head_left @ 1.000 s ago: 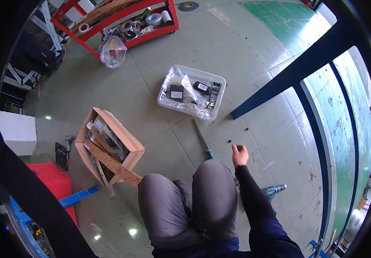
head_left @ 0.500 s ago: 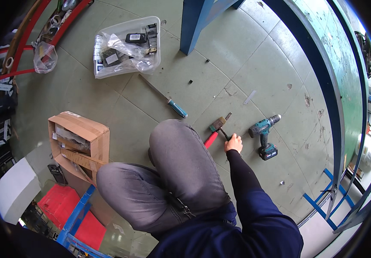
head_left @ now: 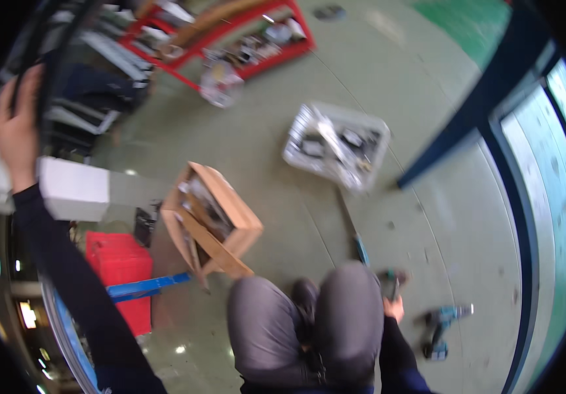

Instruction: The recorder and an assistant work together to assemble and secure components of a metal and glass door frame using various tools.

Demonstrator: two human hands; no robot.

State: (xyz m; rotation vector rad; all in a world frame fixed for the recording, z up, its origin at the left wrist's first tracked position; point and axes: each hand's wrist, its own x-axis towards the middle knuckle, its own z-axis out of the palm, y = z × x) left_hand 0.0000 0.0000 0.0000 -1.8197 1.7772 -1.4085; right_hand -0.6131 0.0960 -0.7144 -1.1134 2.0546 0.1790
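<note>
While left hand reaches high at far left, fingers curled round dark bar, white box sits just below. Cardboard box mid-floor, clear tray beyond it. Right hand low beside knee, closed on blurred hammer; drill near, on bare floor to its right.

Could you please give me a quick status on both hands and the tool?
Left hand raised, gripping a dark bar. Right hand low, on the hammer by the knee. Cordless drill lies beside.
</note>
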